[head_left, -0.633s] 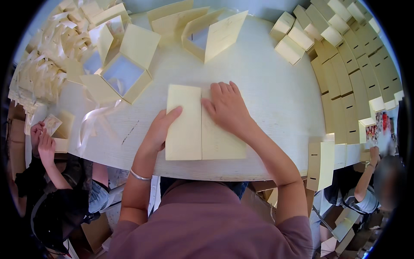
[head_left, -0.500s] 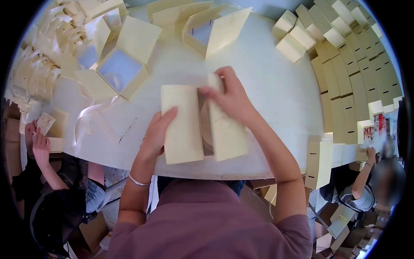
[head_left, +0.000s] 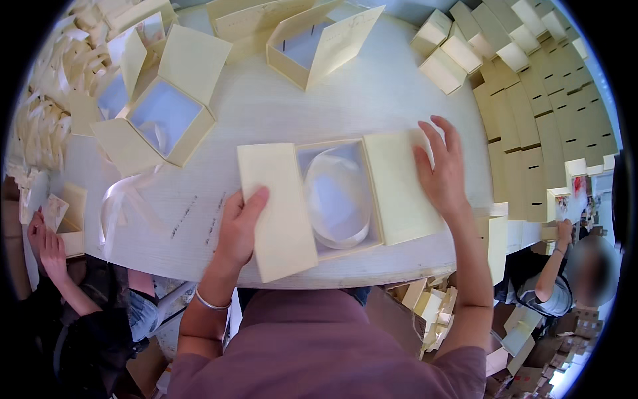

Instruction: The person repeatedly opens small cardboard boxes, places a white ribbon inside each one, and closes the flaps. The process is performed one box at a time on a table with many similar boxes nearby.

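Observation:
In front of me a cream gift box [head_left: 402,193] lies on the table with its two door-like flaps spread to the sides. A looped white ribbon [head_left: 342,241] rests inside the pale-lined middle. My left hand [head_left: 240,226] grips the left flap [head_left: 278,199], thumb on top and the other fingers hidden beneath it. Over the outer edge of the right flap, my right hand [head_left: 442,169] is open, its fingers apart and holding nothing; I cannot tell whether its thumb touches the flap.
Opened cream boxes [head_left: 189,126] stand at the back left and back middle. Loose ribbon [head_left: 113,206] lies at left, beyond it a heap of ribboned pieces [head_left: 43,133]. Stacked closed boxes [head_left: 531,133] wall the right side. One person's hands [head_left: 50,249] work at left, another person [head_left: 555,282] at right.
The box has gone from nearly closed to open, its right flap swung out to the right. My right hand has let go of that flap and moved right. The ribbon inside now shows.

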`<action>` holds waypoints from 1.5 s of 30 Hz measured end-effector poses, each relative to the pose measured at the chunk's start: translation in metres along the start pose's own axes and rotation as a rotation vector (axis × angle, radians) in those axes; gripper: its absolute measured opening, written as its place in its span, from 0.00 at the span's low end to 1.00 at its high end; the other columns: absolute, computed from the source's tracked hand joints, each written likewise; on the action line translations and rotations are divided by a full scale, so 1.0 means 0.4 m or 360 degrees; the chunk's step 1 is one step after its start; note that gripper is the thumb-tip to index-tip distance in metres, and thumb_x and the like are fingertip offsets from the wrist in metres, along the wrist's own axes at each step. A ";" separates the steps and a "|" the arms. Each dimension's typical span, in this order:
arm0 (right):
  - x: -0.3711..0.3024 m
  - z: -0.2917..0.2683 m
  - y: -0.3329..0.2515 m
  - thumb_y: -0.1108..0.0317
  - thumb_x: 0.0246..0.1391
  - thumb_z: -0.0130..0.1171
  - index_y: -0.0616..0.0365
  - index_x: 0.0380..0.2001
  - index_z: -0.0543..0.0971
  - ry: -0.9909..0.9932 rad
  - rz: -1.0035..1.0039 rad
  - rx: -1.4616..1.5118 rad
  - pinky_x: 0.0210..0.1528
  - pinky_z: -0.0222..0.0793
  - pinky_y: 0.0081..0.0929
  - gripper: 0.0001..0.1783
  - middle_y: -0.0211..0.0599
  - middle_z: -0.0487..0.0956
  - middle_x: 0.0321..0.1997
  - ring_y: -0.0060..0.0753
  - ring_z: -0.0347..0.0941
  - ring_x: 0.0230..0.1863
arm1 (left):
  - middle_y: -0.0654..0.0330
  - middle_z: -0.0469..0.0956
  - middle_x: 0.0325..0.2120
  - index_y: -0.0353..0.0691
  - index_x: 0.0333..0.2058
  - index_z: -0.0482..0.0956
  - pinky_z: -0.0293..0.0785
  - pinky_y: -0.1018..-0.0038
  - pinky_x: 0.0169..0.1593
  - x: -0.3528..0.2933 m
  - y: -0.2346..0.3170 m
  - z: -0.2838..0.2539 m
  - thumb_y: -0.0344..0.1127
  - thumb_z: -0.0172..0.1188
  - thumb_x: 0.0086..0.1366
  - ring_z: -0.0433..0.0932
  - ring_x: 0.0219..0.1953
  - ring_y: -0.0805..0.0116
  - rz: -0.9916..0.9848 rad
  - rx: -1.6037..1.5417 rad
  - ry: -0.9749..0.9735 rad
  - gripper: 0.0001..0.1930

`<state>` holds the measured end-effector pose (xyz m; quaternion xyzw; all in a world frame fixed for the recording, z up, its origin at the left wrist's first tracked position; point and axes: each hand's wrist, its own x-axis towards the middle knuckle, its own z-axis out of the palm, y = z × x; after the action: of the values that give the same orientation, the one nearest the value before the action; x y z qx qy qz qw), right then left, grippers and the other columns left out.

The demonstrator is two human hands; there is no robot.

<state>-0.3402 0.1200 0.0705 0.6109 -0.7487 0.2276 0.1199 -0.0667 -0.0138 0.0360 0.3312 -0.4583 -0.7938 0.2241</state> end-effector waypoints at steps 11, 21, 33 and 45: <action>0.140 0.125 -0.168 0.77 0.45 0.44 0.60 0.35 0.70 -0.1298 -0.0495 0.0143 0.32 0.67 0.37 0.11 0.44 0.74 0.26 0.44 0.72 0.31 | 0.58 0.67 0.43 0.32 0.51 0.57 0.66 0.78 0.45 -0.001 0.004 0.034 0.31 0.48 0.60 0.68 0.43 0.74 0.0244 0.0039 -0.0087 0.21; 0.110 -0.096 -0.108 0.69 0.47 0.51 0.63 0.26 0.72 -0.0938 0.0196 0.0951 0.28 0.64 0.25 0.08 0.34 0.71 0.17 0.26 0.68 0.22 | 0.59 0.66 0.44 0.33 0.53 0.56 0.65 0.77 0.47 0.009 0.009 0.031 0.30 0.49 0.59 0.66 0.46 0.74 0.0223 -0.0010 -0.0219 0.23; 0.040 -0.379 0.006 0.66 0.56 0.48 0.60 0.37 0.74 0.0040 0.0587 0.1041 0.39 0.64 0.20 0.11 0.32 0.75 0.35 0.19 0.69 0.36 | 0.59 0.67 0.43 0.33 0.51 0.58 0.66 0.78 0.45 0.006 0.008 0.031 0.30 0.49 0.60 0.67 0.43 0.75 0.0251 0.0043 -0.0182 0.21; 0.095 0.038 -0.164 0.73 0.50 0.45 0.67 0.26 0.73 -0.1196 0.0351 0.0865 0.31 0.66 0.30 0.08 0.43 0.73 0.22 0.38 0.71 0.27 | 0.55 0.69 0.42 0.32 0.50 0.59 0.69 0.76 0.42 0.015 0.008 0.028 0.31 0.46 0.60 0.71 0.41 0.70 -0.0028 0.0019 -0.0016 0.20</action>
<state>-0.2837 0.0702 0.0873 0.5771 -0.7140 0.1898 -0.3480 -0.0790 -0.0127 0.0408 0.3326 -0.4612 -0.7946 0.2129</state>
